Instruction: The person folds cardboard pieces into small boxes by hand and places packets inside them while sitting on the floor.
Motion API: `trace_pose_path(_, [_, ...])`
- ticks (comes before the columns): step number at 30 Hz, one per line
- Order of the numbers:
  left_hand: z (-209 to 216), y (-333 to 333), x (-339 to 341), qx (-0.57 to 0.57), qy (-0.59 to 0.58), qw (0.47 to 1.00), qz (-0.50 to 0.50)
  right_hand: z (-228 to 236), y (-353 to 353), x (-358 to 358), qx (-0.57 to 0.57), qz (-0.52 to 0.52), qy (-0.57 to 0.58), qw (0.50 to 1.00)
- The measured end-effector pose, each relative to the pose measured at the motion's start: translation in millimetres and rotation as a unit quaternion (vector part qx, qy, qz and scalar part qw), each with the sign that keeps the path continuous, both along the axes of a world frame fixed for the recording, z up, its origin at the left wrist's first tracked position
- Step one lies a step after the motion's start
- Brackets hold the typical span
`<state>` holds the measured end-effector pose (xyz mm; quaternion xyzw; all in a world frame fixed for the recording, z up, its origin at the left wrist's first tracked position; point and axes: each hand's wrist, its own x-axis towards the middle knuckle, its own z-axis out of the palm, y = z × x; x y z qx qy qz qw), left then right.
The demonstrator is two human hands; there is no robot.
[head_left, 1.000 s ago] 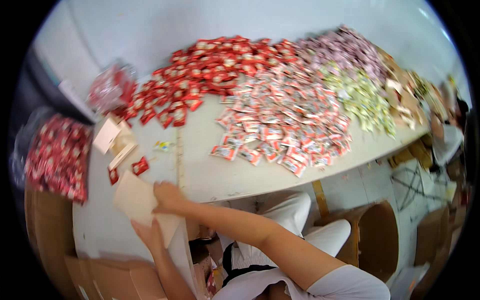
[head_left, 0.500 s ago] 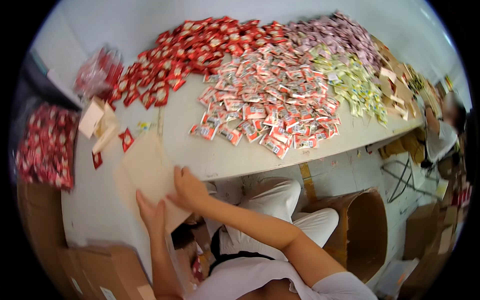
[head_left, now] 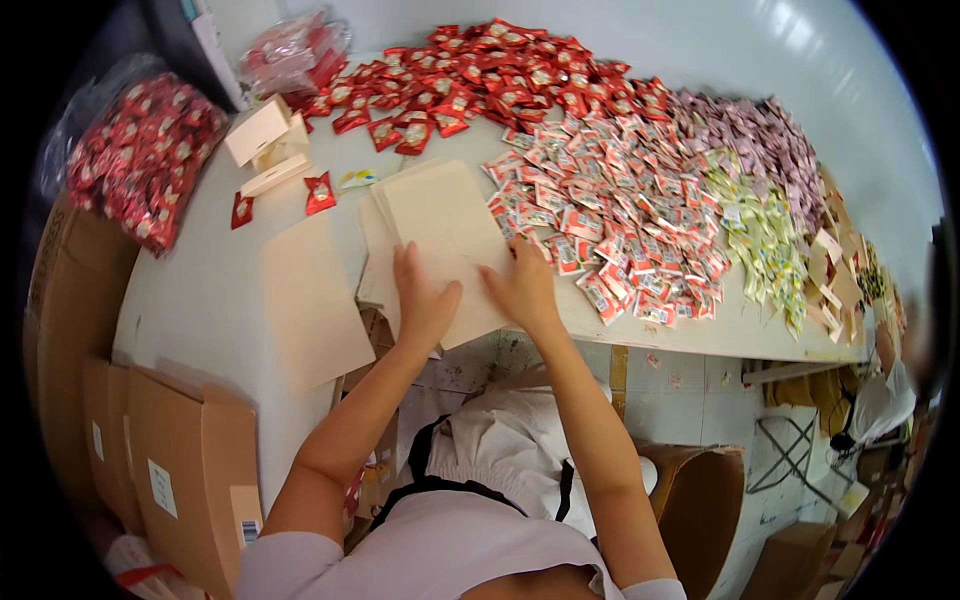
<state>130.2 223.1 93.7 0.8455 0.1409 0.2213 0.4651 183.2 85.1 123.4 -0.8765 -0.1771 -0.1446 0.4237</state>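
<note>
A small stack of flat beige card sheets (head_left: 437, 205) lies at the table's front edge, its lower end jutting out past it. At its left side my left hand (head_left: 425, 305) grips the stack, thumb spread across the top sheet. My right hand (head_left: 525, 290) holds the opposite side, its thumb also on the top. The undersides of the fingers are hidden. Left of the stack, a separate beige card sheet (head_left: 315, 300) rests on the table, slightly blurred.
Red sachets (head_left: 500, 80), red-and-white packets (head_left: 600, 200), green packets (head_left: 760, 230) and purple packets (head_left: 750, 140) are heaped behind. An open beige box (head_left: 275, 150) stands near a bag of red sachets (head_left: 150, 150). Brown cartons (head_left: 180, 470) sit lower left; an open carton (head_left: 700, 520) stands lower right.
My hands have moved right, from a single sheet at the left to the stack. That sheet now lies apart on the table. The view has turned too.
</note>
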Motion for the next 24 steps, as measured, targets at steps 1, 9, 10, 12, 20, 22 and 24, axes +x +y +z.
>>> trace_pose_path(1, [2.8, 4.3, -2.3, -0.027, -0.007, 1.0, -0.013, 1.4, 0.8, 0.9, 0.002, 0.012, 0.014, 1.0])
trace_pose_path(9, [63.1, 133.5, -111.9, 0.29, 0.175, 0.917, 0.21, 1.7, 14.8, -13.4, -0.012, 0.064, -0.058, 0.996])
trace_pose_path(10, [78.3, 132.6, -129.1, 0.308, 0.286, 0.884, 0.204, -1.8, 12.8, -11.8, -0.025, 0.064, -0.064, 0.996])
trace_pose_path(12, [89.5, 117.0, -151.2, 0.367, 0.283, 0.882, 0.088, -7.9, 15.4, -12.0, -0.041, 0.064, -0.073, 0.994])
trace_pose_path(20, [9.1, 125.5, -143.8, 0.463, 0.11, 0.879, 0.038, 9.4, -15.1, -68.7, -0.029, 0.069, -0.172, 0.982])
trace_pose_path(22, [11.7, 140.7, -156.5, 0.362, 0.043, 0.929, 0.063, 18.7, -31.9, -95.6, -0.003, 0.06, -0.191, 0.98])
trace_pose_path(24, [46.1, 129.5, -164.8, 0.233, -0.121, 0.956, 0.133, 14.5, -46.8, -124.7, 0.097, 0.103, -0.083, 0.986])
